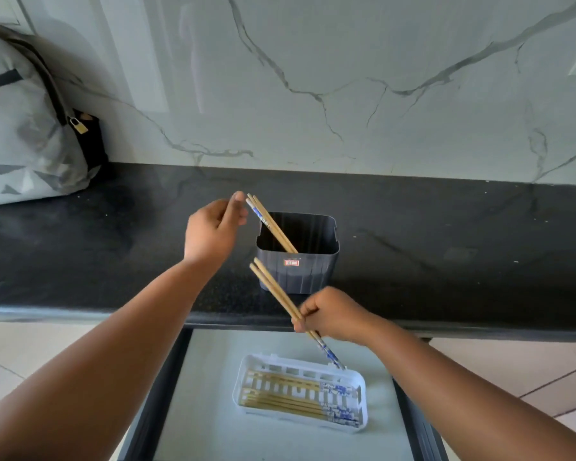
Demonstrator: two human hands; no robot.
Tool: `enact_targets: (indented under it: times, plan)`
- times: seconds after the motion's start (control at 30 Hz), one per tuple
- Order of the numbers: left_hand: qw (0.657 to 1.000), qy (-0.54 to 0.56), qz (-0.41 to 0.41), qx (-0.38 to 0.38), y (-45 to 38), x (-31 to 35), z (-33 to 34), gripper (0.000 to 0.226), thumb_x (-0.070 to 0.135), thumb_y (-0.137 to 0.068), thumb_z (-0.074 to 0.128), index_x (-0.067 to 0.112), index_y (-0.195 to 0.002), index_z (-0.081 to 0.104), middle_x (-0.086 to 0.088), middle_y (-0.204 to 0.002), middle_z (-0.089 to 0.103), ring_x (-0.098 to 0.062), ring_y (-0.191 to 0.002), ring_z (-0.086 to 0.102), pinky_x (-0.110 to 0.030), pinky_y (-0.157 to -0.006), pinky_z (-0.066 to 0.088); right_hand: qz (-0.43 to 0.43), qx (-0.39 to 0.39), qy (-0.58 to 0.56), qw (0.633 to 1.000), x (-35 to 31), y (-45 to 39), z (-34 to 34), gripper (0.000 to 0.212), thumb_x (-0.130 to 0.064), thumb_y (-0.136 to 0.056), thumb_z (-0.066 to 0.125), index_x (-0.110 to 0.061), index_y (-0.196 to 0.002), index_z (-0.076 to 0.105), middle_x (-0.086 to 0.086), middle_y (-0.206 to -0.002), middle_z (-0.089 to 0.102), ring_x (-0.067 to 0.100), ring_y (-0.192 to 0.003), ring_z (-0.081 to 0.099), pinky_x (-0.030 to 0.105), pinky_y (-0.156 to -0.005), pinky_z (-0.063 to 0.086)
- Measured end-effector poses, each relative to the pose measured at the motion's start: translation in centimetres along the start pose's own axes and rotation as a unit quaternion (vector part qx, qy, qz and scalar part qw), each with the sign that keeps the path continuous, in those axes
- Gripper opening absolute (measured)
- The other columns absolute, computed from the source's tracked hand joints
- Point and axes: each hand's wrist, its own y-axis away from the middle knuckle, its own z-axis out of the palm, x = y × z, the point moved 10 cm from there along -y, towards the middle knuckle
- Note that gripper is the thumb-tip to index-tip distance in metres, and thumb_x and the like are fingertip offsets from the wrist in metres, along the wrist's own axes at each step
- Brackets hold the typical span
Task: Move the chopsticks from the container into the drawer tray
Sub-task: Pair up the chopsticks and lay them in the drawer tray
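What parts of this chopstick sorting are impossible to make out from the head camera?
- Bottom of the dark container: its near wall hides it, so any chopsticks lying low are unseen.
- Red label on the container: too small to read.
- Left hand: seen from the back, so whether its fingers touch the chopsticks in the container is unclear.
- Backpack: cut off by the left edge.

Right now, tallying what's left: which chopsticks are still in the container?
The wooden blue-ended chopsticks leaning in the dark plastic container, beside the left hand.
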Motion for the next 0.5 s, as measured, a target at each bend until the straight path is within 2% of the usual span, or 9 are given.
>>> enact_targets:
  times: [0.07,0.13,0.17,0.2,0.23,0.27,0.33,0.5]
  plan:
    - [0.992,-0.120,0.032,-0.005,0.5,-2.7,-0.4,0.051,0.054,-0.097,0.040,0.015,-0.079,0.068,0.002,-0.077,0.069,-0.020,-0.073,0.063,-0.034,-0.066,0.048,0.013,-0.030,0.051,0.998,2.4,-0.2,2.6,0.009,-0.023,-0.080,0.077,-0.015,-0.085,0.078,0.002,-0.077,0.072,0.015,-0.074,0.067,0.031,-0.073,0.054]
    - [0.967,-0.241,0.064,-0.053,0.9,-6.2,0.5,0.054,0.055,-0.097,0.038,0.010,-0.088,0.067,-0.009,-0.088,0.068,-0.032,-0.089,0.062,-0.039,-0.075,0.048,0.021,-0.043,0.095,0.994,4.7,-0.6,4.9,0.020,-0.021,-0.080,0.075,-0.001,-0.082,0.072,0.007,-0.068,0.058,0.016,-0.062,0.051,0.028,-0.060,0.040]
    - [0.949,-0.299,0.053,-0.089,1.3,-8.6,1.2,0.056,0.057,-0.096,0.036,0.012,-0.103,0.068,-0.012,-0.106,0.068,-0.034,-0.107,0.058,-0.042,-0.088,0.045,0.026,-0.046,0.113,0.992,5.8,-0.8,5.9,0.025,-0.019,-0.082,0.072,0.005,-0.083,0.067,0.009,-0.068,0.053,0.016,-0.060,0.046,0.028,-0.058,0.034]
    - [0.924,-0.360,0.018,-0.128,1.9,-11.4,1.7,0.061,0.061,-0.095,0.033,0.015,-0.123,0.061,-0.011,-0.130,0.060,-0.033,-0.127,0.046,-0.044,-0.104,0.036,0.031,-0.049,0.133,0.989,6.8,-1.0,6.8,0.024,-0.017,-0.083,0.069,0.006,-0.083,0.065,0.009,-0.069,0.055,0.017,-0.061,0.048,0.028,-0.058,0.034]
    - [0.894,-0.415,-0.024,-0.167,2.8,-14.1,2.0,0.068,0.064,-0.094,0.029,0.018,-0.140,0.047,-0.008,-0.149,0.043,-0.030,-0.142,0.029,-0.046,-0.114,0.023,0.035,-0.056,0.154,0.986,7.9,-1.2,7.7,0.020,-0.017,-0.083,0.066,0.003,-0.082,0.065,0.010,-0.074,0.062,0.021,-0.065,0.056,0.029,-0.060,0.037]
    - [0.867,-0.455,-0.052,-0.195,3.8,-16.3,2.2,0.074,0.067,-0.093,0.024,0.020,-0.150,0.031,-0.004,-0.159,0.025,-0.027,-0.148,0.013,-0.047,-0.117,0.011,0.038,-0.067,0.173,0.982,9.0,-1.4,8.6,0.017,-0.016,-0.083,0.064,0.000,-0.082,0.066,0.011,-0.081,0.068,0.026,-0.073,0.063,0.031,-0.063,0.041]
    - [0.846,-0.490,-0.056,-0.204,5.0,-18.1,2.3,0.079,0.069,-0.092,0.015,0.022,-0.155,0.012,0.000,-0.164,0.006,-0.025,-0.150,-0.001,-0.048,-0.119,0.002,0.046,-0.089,0.215,0.971,10.7,-1.7,10.1,0.015,-0.016,-0.085,0.060,-0.003,-0.079,0.063,0.014,-0.090,0.069,0.031,-0.083,0.065,0.032,-0.067,0.044]
    - [0.841,-0.507,-0.021,-0.188,4.6,-17.9,2.5,0.079,0.069,-0.091,0.013,0.023,-0.156,0.010,-0.001,-0.164,0.006,-0.026,-0.150,0.001,-0.048,-0.120,0.002,0.035,-0.104,0.295,0.949,11.9,-2.8,11.4,0.011,-0.014,-0.092,0.055,-0.014,-0.082,0.056,0.006,-0.089,0.053,0.026,-0.079,0.052,0.030,-0.068,0.040]
